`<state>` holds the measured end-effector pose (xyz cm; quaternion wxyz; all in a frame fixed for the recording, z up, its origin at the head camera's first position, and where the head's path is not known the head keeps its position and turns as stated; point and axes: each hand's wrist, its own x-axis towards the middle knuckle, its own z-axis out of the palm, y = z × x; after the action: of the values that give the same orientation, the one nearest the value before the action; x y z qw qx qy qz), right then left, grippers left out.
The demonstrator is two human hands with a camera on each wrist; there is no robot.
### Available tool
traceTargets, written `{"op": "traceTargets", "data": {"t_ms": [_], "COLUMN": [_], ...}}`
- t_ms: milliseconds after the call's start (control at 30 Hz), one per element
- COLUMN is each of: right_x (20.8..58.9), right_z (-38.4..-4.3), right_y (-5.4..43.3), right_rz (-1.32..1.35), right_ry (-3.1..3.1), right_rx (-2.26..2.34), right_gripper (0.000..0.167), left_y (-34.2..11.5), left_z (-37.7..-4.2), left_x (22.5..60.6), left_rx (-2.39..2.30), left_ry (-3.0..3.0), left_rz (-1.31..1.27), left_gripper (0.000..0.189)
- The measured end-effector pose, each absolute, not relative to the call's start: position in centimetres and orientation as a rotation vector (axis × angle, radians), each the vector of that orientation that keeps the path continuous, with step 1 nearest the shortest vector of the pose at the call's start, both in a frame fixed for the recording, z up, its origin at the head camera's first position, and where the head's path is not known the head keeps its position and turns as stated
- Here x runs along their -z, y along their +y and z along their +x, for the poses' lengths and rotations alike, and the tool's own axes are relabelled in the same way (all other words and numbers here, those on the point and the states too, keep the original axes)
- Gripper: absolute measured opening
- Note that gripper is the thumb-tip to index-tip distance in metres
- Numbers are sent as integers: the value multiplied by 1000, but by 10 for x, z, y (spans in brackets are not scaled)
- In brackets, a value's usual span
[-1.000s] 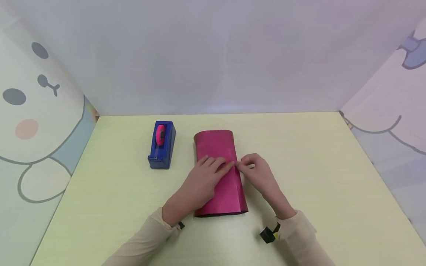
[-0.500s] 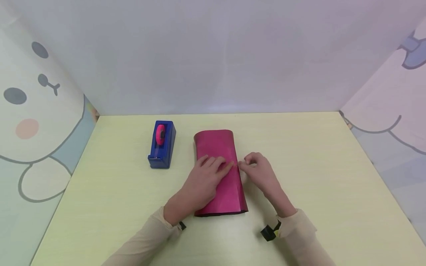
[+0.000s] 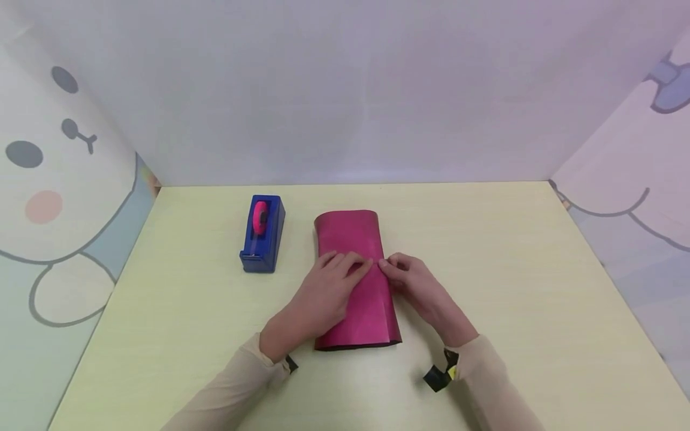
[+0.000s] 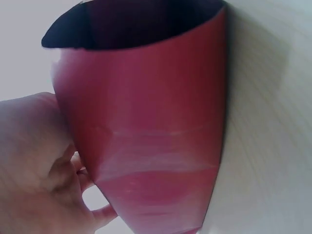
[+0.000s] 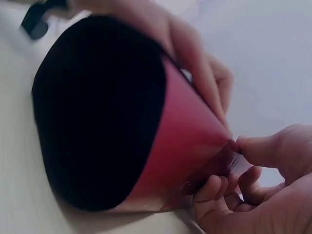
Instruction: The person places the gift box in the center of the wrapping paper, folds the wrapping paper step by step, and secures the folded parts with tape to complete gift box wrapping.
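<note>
A magenta sheet rolled into a tube with a dark inside lies lengthwise on the table. In the right wrist view the tube's open end faces the camera. The left hand rests across its top, fingers reaching toward the right side. At the tube's right edge the right hand has its thumb against the surface, fingers curled below. Between that thumb and the tube shows a shiny clear strip, apparently tape, pinched by the right hand; its far end is hard to make out. Left fingertips are close to the right thumb.
A blue tape dispenser with a pink-cored roll stands left of the tube. Pale yellow tabletop extends around them. A light curtain closes off the back, and cartoon-printed cloth hangs at both sides.
The right hand drew slightly away to the right from the tube's edge, then came back so its thumb touches the tube. The left hand shifted barely. Tube and dispenser have stayed put.
</note>
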<state>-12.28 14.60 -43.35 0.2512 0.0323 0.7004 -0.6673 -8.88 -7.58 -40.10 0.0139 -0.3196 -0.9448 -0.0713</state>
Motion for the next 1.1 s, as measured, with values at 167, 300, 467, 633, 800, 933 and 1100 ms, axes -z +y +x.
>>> {"op": "traceTargets", "data": {"t_ms": [167,300,467,633,800,933,1100], "right_x": [446,440,420,411,413,416,418], "right_z": [-126,-122,-109,-90,-81,-81,-87], "right_y": [156,156,158,154,145,140,138], "right_rz": [90,101,-101,-745,-1052,-1087,-1097], "right_ry": [1836,2013,2341,2673,2785,2870,2933], "right_rx": [1829,1837,1824,1540,1216,1059,979], "right_gripper": [23,12,14,28,40,39,39], "left_y": [-82,-96,-112,-117,-116,-115,-112], "left_z": [-92,-92,-84,-74,-72,-77,-85], "left_x": [406,409,407,407,412,415,418], "left_rx": [452,811,754,593,524,513,509], "left_ry": [-2937,-2872,-2789,-2833,-2869,-2861,-2835], "left_rz": [-979,-955,-990,-1054,-1074,-1058,-1040], "left_gripper": [59,52,56,71,77,77,75]}}
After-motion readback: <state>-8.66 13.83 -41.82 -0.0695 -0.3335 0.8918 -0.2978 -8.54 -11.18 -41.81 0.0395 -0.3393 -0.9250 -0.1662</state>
